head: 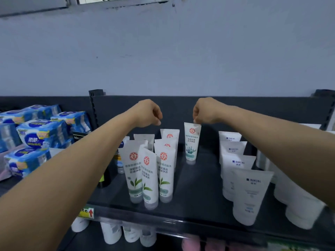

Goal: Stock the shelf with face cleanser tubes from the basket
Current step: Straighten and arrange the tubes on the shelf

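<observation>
Face cleanser tube (191, 142): stood cap-down toward the back edge of the shelf (199, 189), crimped top pinched by the right hand (204, 112). Left hand (148, 115) curled, nothing held. Risk judged: toppling on release, neighbouring tubes (150, 171) knocked.

Pale blue-grey wall (181, 51) fills the background; perhaps a window frame (117, 2) along its top

shelf (199, 194) centre-left: tube cluster (148, 171) standing | behind and right of it: lone tube (191, 142) upright, right hand (204, 111) on its top edge | right: tube row (235, 171) front to back | far left: stacked packs (41, 133) | beneath: lower tubes (112, 232)
</observation>
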`<state>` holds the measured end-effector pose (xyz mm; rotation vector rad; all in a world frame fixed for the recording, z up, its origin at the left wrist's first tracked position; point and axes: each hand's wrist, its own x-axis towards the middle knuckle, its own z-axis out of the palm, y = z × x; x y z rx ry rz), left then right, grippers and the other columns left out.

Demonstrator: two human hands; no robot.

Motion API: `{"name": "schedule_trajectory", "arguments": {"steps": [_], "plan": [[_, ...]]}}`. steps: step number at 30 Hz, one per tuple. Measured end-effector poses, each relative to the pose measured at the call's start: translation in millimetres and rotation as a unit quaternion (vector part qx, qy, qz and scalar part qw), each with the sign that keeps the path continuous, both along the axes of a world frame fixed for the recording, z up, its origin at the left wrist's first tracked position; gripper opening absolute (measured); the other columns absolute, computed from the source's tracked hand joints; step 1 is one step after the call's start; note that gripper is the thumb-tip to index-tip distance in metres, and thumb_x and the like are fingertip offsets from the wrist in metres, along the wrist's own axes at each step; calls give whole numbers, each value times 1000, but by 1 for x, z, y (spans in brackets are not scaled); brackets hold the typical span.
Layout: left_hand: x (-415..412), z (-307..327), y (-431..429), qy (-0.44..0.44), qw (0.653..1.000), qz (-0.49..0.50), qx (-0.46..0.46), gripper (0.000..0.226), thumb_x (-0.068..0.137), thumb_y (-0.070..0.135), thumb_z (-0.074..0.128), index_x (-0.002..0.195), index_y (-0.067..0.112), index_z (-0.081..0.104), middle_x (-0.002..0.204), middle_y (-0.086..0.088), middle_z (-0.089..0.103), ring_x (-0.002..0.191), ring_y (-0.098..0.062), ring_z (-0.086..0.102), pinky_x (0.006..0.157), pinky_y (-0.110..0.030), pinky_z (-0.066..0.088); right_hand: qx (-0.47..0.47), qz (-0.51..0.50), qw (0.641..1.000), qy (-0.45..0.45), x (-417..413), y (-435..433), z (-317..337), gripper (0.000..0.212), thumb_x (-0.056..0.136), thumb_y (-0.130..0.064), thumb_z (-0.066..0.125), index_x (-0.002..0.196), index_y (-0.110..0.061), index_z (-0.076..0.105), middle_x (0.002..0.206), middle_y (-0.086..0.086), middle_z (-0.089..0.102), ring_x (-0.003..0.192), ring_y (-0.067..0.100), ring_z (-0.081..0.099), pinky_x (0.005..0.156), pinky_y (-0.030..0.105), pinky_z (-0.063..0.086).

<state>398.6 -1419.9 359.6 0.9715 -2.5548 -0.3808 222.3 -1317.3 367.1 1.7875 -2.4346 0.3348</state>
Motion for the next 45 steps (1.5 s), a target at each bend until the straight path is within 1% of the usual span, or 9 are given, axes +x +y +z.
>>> {"name": "schedule_trajectory", "arguments": {"steps": [6,10,15,20,23,27,34,37,45], "plan": [[-35,-5,-21,-133,991,-30,-3,25,78,19,74,102,13,68,91,4,61,89,-17,57,80,-26,42,105,-8,994,37,-20,-31,-7,33,83,-28,68,106,-6,68,108,11,70,101,30,65,86,33,53],[-45,-9,-34,-178,983,-41,6,14,79,17,73,92,15,70,88,1,66,82,-17,60,71,-24,45,149,-12,989,20,-27,-43,-15,39,84,-32,68,110,-3,65,101,10,67,83,26,60,62,24,48],[-50,-12,-43,-166,986,-27,10,6,79,13,72,75,15,68,68,1,65,62,-16,60,58,-19,49,106,-15,994,30,-27,-49,-15,24,86,-9,61,108,-2,66,84,7,62,54,14,52,48,18,42],[-60,-13,-54,-156,988,-15,8,13,81,9,69,70,16,66,64,4,63,55,-10,60,53,-16,46,115,5,990,76,-32,-57,-20,21,85,-4,56,99,-5,72,97,9,74,71,17,57,67,28,52],[-67,-12,-59,-156,988,-16,7,7,81,7,68,77,13,69,65,2,64,55,-9,60,53,-16,46,108,16,990,90,-34,-60,-19,21,82,-2,56,96,-4,72,96,11,73,72,18,54,59,26,46],[-74,-12,-66,-150,989,-11,11,6,83,8,66,81,13,69,63,5,61,53,-6,58,42,-9,42,97,19,991,90,-39,-62,-17,20,82,-3,56,94,-3,72,91,11,72,74,18,53,66,26,44],[-79,-15,-77,-127,991,-1,28,6,84,7,66,88,7,71,68,2,62,54,-7,58,36,-4,39,76,26,995,65,-45,-64,-19,19,81,-2,56,91,-6,72,94,9,73,76,19,58,74,30,53],[-80,-17,-80,-120,992,4,30,4,84,7,66,84,9,69,70,2,62,56,-7,59,38,-5,41,77,24,996,46,-48,-65,-25,13,82,-3,57,82,-8,69,95,9,73,80,21,62,75,31,53],[-73,-19,-84,-121,992,23,20,11,84,8,65,93,6,71,82,-5,67,59,-9,58,52,-15,43,34,16,999,-2,-45,-64,-31,17,85,-4,56,90,-10,71,100,7,70,92,26,64,77,33,54]]}}
